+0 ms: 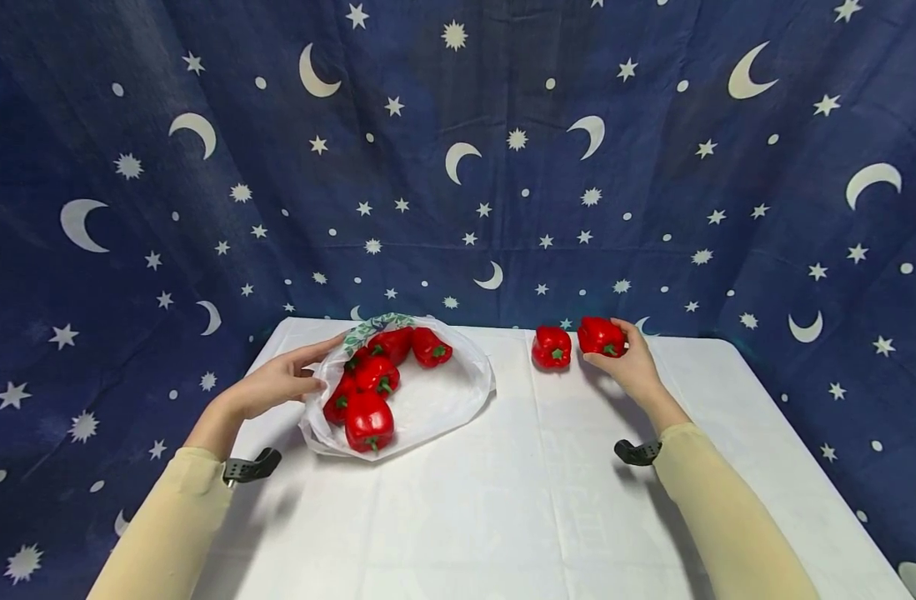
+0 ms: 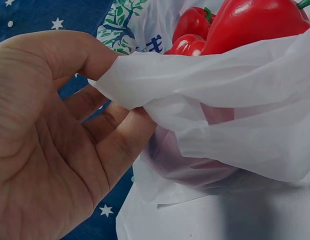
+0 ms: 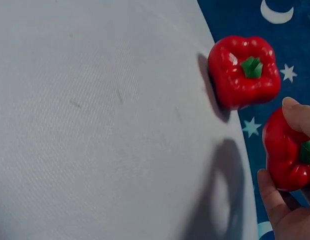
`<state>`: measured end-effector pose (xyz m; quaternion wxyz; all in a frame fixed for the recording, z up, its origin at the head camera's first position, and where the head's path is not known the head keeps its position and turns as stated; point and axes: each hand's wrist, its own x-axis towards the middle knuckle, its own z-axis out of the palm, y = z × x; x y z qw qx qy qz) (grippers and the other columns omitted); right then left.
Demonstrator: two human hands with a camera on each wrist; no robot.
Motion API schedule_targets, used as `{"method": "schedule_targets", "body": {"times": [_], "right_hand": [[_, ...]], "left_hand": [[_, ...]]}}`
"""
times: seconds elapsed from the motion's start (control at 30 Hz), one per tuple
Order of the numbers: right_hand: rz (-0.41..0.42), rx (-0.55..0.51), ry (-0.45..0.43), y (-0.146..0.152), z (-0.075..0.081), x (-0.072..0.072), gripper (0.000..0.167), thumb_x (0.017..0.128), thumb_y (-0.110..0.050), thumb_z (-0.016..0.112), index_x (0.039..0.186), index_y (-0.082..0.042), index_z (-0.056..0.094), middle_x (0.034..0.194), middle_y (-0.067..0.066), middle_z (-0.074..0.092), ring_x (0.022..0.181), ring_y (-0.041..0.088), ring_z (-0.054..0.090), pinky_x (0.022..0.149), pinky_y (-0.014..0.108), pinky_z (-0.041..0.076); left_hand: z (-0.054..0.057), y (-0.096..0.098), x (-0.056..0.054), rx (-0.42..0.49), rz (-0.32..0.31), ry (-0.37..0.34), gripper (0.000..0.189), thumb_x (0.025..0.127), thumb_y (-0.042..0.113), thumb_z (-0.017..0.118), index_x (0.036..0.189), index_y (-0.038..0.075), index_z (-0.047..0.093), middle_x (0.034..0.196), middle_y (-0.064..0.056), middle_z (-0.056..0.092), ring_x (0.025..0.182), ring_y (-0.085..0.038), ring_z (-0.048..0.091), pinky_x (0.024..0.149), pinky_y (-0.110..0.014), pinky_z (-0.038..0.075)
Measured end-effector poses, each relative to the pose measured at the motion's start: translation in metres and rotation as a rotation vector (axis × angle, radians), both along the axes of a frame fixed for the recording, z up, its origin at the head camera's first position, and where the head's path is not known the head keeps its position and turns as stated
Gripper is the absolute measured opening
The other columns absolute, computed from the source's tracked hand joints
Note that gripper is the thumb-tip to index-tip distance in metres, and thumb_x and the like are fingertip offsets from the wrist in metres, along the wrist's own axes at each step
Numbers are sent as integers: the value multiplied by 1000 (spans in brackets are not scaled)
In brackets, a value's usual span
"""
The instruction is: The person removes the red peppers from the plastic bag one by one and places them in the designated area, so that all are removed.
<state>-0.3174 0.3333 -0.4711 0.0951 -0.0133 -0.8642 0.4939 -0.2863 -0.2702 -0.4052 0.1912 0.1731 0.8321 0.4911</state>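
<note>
My left hand (image 1: 273, 385) grips the side of a white plastic bag (image 1: 435, 408) with a green printed edge. The bag lies with its mouth spread wide, and several red bell peppers (image 1: 369, 422) sit inside. In the left wrist view the fingertips of the left hand (image 2: 70, 115) pass behind the bag's rim (image 2: 145, 80). At the far right of the table, my right hand (image 1: 632, 365) holds one red bell pepper (image 1: 600, 335) between thumb and fingers, green stem showing (image 3: 287, 150). Another red bell pepper (image 1: 551, 347) stands just left of it, stem facing me.
A white cloth covers the table (image 1: 458, 517). Behind its far edge hangs a dark blue curtain (image 1: 458, 200) with moons and stars. Black wrist mounts (image 1: 638, 452) stick out from both sleeves.
</note>
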Motion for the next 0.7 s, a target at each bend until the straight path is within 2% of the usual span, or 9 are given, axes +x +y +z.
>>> {"method": "schedule_targets", "body": {"times": [0.37, 0.7], "right_hand": [[-36, 23, -23, 5, -18, -7, 94, 89, -19, 80, 160, -1, 22, 157, 30, 29, 141, 51, 32, 111, 63, 34], [-41, 52, -61, 5, -20, -7, 96, 89, -20, 80, 161, -3, 19, 157, 31, 27, 141, 51, 30, 109, 64, 35]], "left_hand": [[1, -1, 0, -43, 9, -16, 73, 100, 16, 63, 162, 38, 31, 166, -18, 22, 139, -41, 36, 92, -43, 54], [0, 0, -2, -18, 6, -30, 74, 100, 12, 63, 163, 34, 30, 166, -18, 21, 138, -41, 37, 91, -42, 55]]}}
